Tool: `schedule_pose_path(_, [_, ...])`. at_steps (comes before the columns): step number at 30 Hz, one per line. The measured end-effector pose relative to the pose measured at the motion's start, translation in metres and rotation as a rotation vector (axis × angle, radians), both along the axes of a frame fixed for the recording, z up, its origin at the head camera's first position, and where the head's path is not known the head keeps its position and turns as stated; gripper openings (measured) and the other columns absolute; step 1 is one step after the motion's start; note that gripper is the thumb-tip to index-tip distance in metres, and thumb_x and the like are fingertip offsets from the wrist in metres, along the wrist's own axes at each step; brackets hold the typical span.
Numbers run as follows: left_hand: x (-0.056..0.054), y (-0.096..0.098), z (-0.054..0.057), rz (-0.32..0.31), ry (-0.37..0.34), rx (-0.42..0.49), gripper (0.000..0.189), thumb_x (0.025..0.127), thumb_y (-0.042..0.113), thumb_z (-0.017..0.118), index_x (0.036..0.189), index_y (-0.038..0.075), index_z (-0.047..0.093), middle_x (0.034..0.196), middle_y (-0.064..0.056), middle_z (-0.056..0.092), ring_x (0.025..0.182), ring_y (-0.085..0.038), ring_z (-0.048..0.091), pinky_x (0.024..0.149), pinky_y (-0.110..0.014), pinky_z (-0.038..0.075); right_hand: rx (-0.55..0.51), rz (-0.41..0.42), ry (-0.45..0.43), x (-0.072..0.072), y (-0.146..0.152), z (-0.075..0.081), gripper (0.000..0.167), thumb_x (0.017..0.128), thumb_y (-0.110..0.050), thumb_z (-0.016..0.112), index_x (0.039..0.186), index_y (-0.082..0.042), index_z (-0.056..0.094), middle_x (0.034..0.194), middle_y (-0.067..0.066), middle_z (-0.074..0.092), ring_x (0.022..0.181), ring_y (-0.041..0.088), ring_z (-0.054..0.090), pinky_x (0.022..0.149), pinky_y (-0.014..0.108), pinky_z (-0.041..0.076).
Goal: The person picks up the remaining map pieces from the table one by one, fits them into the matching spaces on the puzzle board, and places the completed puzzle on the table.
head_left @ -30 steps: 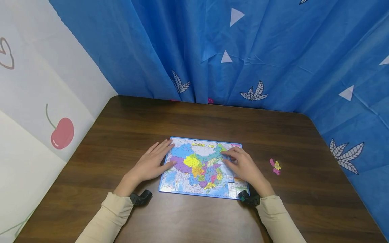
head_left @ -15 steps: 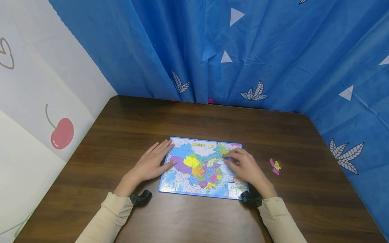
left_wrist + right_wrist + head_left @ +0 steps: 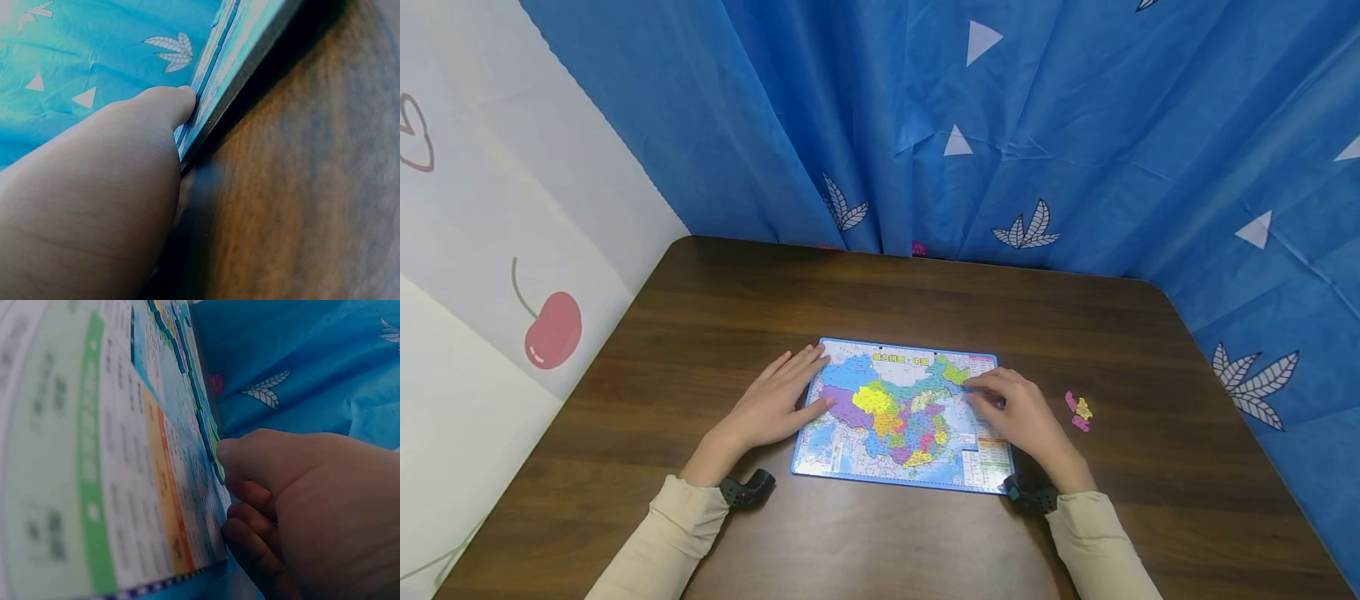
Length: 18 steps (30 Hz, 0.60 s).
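Observation:
A blue-rimmed map puzzle board (image 3: pixel 850 462) lies flat, covered with coloured pieces, among them a purple piece (image 3: pixel 847 408) and a bright yellow piece (image 3: pixel 874 398). My left hand (image 3: pixel 775 404) rests on its left side, fingers spread and thumb over the purple piece. In the left wrist view the thumb (image 3: pixel 165 106) lies against the board's edge. Over the right side hovers my right hand (image 3: pixel 1015 412), fingers loosely bent, the tips beside a green piece (image 3: pixel 955 375) at the upper right. No piece shows between its fingertips; in the right wrist view the lower fingers are partly hidden.
Right of the board, on the brown wooden table (image 3: pixel 760 292), lie three loose pieces: a pink piece (image 3: pixel 1071 401), a yellow piece (image 3: pixel 1084 408) and another pink piece (image 3: pixel 1081 424). A blue curtain (image 3: pixel 880 125) hangs behind the table, and a white wall covering (image 3: pixel 475 208) stands at left.
My right hand has slid to the right across the board, uncovering more of the green and blue pieces at its upper right. The left hand has stayed in place.

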State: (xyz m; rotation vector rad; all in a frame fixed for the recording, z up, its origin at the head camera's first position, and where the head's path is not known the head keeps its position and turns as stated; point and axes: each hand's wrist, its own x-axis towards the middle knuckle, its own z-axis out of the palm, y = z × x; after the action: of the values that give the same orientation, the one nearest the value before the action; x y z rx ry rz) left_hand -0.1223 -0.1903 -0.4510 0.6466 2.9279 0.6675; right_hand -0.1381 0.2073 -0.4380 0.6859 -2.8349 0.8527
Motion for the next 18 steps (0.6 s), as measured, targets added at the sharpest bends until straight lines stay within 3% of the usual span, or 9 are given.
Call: schedule_pose_path(18, [0.0,0.0,0.001,0.0,-0.006,-0.009,0.078,0.1,0.06,0.052,0.161,0.014,0.037,0.171,-0.004,0.024,0.16,-0.023,0.017,0.131,-0.048,0.01,0.025,-0.079,0.005,-0.001,0.02,0.008,0.025,0.092,-0.017,0.08,0.116,-0.011,0.078,0.11,0.008,0.074,0.086,0.019,0.065,0.071,0.031,0.059])
